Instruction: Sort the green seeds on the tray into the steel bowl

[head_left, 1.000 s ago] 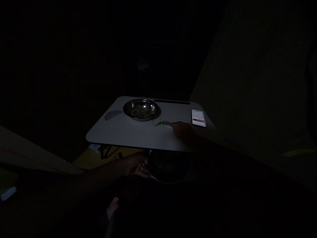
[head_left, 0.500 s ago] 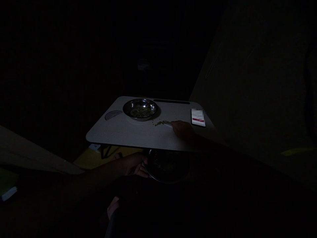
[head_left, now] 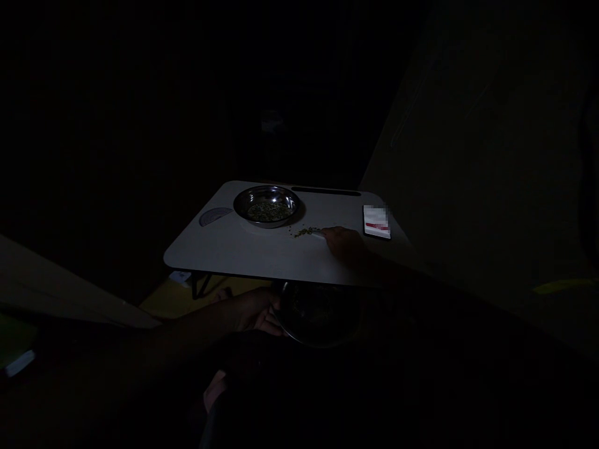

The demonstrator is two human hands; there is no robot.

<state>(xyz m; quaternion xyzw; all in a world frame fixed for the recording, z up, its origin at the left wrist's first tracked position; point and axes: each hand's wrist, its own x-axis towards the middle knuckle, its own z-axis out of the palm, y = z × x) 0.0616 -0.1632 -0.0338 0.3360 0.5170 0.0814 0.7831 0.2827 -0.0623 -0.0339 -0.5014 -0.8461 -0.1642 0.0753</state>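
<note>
In the dim head view, my left hand (head_left: 266, 317) is closed on the rim of a steel bowl (head_left: 299, 338), held just below the front edge of the table. The inside of this bowl is too dark to make out well. My right hand (head_left: 345, 242) rests on the tabletop, fingers closed round a small, pale, flat piece (head_left: 319, 234) whose kind I cannot tell. Touching or close to its tip lies a small heap of greenish seeds or grains (head_left: 306, 231). Farther back stands another steel bowl (head_left: 266, 221), with more of the same grains in it.
The small white table (head_left: 224, 255) has a dark slot (head_left: 326, 191) along its back edge. A lit phone (head_left: 377, 222) lies at the right. At the left is a grey half-round shape (head_left: 215, 216). A wall (head_left: 468, 187) rises on the right.
Hardly anything differs. The view has shifted very slightly, and both hands keep their places at the bowl and beside the grains.
</note>
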